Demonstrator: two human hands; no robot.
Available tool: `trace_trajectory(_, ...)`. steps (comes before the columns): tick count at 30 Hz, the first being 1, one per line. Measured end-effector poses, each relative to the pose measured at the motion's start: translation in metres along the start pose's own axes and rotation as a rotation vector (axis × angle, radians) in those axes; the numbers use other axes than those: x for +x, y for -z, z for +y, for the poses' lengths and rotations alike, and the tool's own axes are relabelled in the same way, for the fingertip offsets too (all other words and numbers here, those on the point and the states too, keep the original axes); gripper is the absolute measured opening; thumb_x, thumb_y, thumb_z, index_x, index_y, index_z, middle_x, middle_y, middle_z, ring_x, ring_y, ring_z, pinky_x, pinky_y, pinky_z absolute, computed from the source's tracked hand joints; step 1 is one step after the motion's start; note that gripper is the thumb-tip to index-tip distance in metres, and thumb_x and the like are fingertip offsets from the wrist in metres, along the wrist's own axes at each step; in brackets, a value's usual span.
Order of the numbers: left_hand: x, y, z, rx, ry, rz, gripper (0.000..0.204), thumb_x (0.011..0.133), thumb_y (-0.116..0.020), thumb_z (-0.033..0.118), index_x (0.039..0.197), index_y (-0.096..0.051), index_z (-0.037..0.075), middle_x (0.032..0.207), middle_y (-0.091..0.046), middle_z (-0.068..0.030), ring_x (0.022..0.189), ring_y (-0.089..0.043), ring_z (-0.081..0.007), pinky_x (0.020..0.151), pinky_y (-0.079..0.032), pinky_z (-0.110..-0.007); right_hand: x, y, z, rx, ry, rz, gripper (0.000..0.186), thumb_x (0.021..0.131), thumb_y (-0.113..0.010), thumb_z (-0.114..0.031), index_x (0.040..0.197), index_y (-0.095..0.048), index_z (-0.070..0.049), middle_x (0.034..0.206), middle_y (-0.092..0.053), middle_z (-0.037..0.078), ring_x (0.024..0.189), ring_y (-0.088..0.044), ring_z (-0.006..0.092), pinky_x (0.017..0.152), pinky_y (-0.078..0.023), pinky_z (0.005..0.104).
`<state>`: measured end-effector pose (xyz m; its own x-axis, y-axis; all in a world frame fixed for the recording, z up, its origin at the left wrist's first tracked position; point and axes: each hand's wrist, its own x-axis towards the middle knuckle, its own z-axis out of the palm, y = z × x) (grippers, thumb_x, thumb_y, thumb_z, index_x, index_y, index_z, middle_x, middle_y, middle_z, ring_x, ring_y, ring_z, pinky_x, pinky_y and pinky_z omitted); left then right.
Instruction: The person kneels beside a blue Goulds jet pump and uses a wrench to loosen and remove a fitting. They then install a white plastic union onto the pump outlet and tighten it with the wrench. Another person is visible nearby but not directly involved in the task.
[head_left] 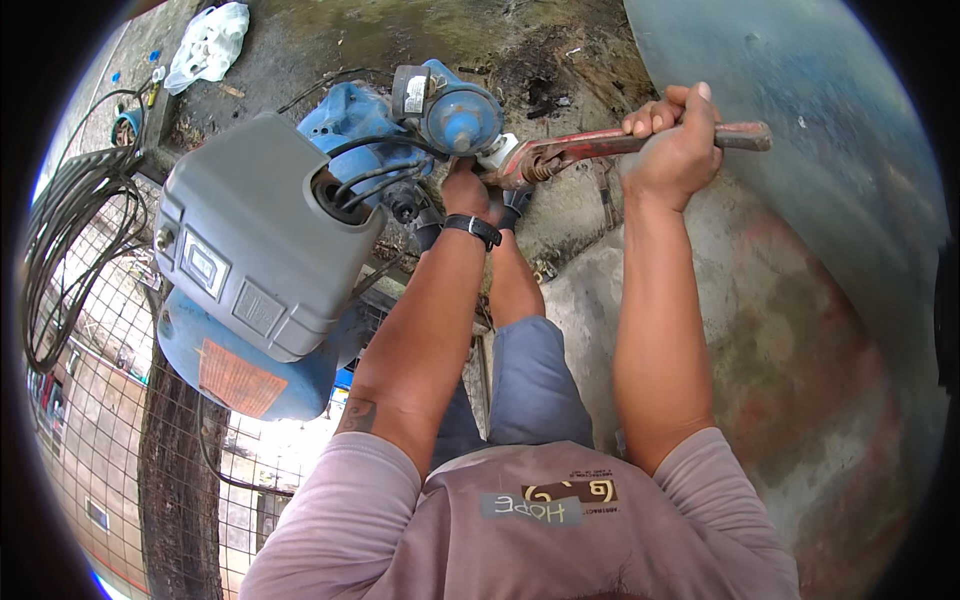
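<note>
Right hand (675, 140) grips wrench (610, 145) | lies crosswise | jaw points left, at pump (455, 110)

The left hand (466, 188) hides the fitting beneath the pipe wrench (600, 145) head.

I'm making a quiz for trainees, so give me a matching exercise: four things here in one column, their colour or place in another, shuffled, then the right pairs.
Things:
1. wrench
2. pump
3. box cover
4. cable coil

Descriptions:
A. grey, left of the left hand
B. black, far left by the wire mesh
C. red, gripped by the right hand
D. blue, at the wrench's jaw end

Pairs: 1-C, 2-D, 3-A, 4-B
</note>
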<state>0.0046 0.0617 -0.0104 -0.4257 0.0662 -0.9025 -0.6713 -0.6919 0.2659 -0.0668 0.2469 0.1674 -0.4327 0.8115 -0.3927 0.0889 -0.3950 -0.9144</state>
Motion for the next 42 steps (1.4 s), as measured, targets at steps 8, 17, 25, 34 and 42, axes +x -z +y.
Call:
trace_trajectory(8,-0.018,-0.021,0.011,0.010,0.021,0.079,0.030,0.099,-0.042,0.014,0.123,-0.055,0.001,0.123,-0.061,-0.0132,0.111,-0.060,-0.0282,0.097,-0.048,-0.041,0.015,0.000,0.013,0.002,0.009,0.027,0.024,0.089,-0.056,-0.024,0.084,-0.051,-0.001,0.059,-0.042,0.004,0.046,-0.042,0.0139,0.042,-0.041,0.0316)
trace_trajectory(17,-0.016,-0.014,0.006,0.632,-0.133,0.132,0.030,0.099,-0.041,0.011,0.123,-0.056,0.001,0.126,-0.060,-0.0127,0.111,-0.060,-0.0284,0.093,-0.051,-0.042,0.046,0.000,0.019,-0.047,-0.115,0.091,0.021,0.091,-0.050,-0.019,0.085,-0.050,0.002,0.059,-0.038,0.003,0.047,-0.041,0.0162,0.047,-0.038,0.0368)
trace_trajectory(25,0.011,0.017,-0.023,0.804,-0.369,0.275,0.027,0.093,-0.037,0.012,0.097,-0.060,-0.002,0.104,-0.063,-0.0271,0.098,-0.059,-0.0427,0.079,-0.046,-0.047,0.089,0.007,0.041,-0.049,-0.266,0.116,0.022,0.090,-0.049,-0.018,0.085,-0.052,0.003,0.060,-0.042,0.006,0.046,-0.040,0.0185,0.048,-0.040,0.0387)
trace_trajectory(34,-0.045,-0.047,-0.003,0.630,-0.378,0.373,0.029,0.093,-0.042,0.014,0.102,-0.062,-0.006,0.106,-0.063,-0.0145,0.093,-0.059,-0.0258,0.085,-0.045,-0.038,0.129,0.016,0.074,-0.107,-0.449,0.087,0.023,0.094,-0.048,-0.021,0.090,-0.050,0.001,0.060,-0.039,0.003,0.048,-0.040,0.0164,0.051,-0.040,0.0379)
trace_trajectory(42,-0.038,-0.049,-0.004,0.232,-0.231,0.384,0.026,0.094,-0.046,0.016,0.105,-0.063,-0.001,0.105,-0.061,-0.0102,0.094,-0.060,-0.0246,0.082,-0.048,-0.039,0.121,0.004,0.066,-0.120,-0.492,0.096,0.026,0.100,-0.049,-0.027,0.088,-0.047,-0.004,0.063,-0.038,0.001,0.055,-0.041,0.0156,0.058,-0.041,0.0372)
